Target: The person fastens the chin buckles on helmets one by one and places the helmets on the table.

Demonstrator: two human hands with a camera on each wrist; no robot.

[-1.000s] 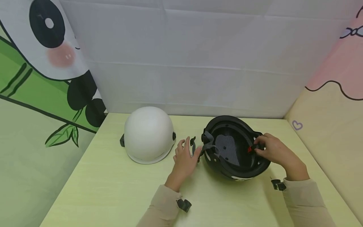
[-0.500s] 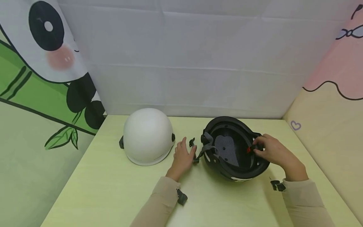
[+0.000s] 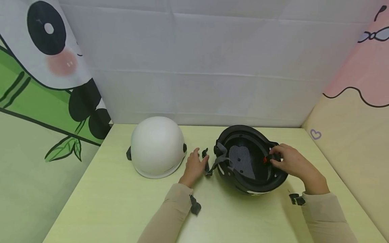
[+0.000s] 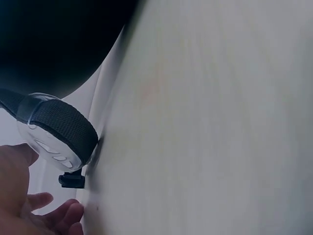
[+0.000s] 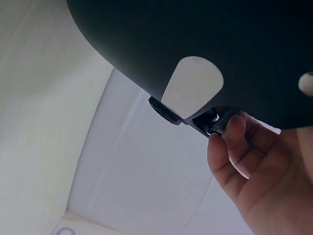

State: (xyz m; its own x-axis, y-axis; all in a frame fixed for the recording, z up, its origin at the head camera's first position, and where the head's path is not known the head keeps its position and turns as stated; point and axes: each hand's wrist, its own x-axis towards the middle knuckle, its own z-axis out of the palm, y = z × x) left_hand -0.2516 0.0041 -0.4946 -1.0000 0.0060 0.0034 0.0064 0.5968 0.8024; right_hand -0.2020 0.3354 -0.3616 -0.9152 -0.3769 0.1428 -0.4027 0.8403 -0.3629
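Note:
A black helmet (image 3: 243,135) lies upside down, its padded inside facing up. At its right rim my right hand (image 3: 288,160) pinches a chin strap buckle (image 3: 275,157) with a red part; in the right wrist view thumb and finger press on the dark webbing (image 5: 226,120). On the helmet's left side the other half of the chin strap (image 3: 214,166) hangs over the rim to the table, ending in a black clip (image 3: 205,152). My left hand (image 3: 193,167) lies beside it with fingers spread. The strap's folded webbing (image 4: 68,125) is close to that hand in the left wrist view.
A white helmet (image 3: 158,146) stands dome up on the pale table (image 3: 109,202), left of my left hand. A white backdrop (image 3: 212,67) rises along the rear edge. Printed cloth panels border the left and right sides.
My left hand has drawn back slightly leftward from the strap, which now shows more. The right hand keeps its pinch on the buckle. The view has shifted slightly.

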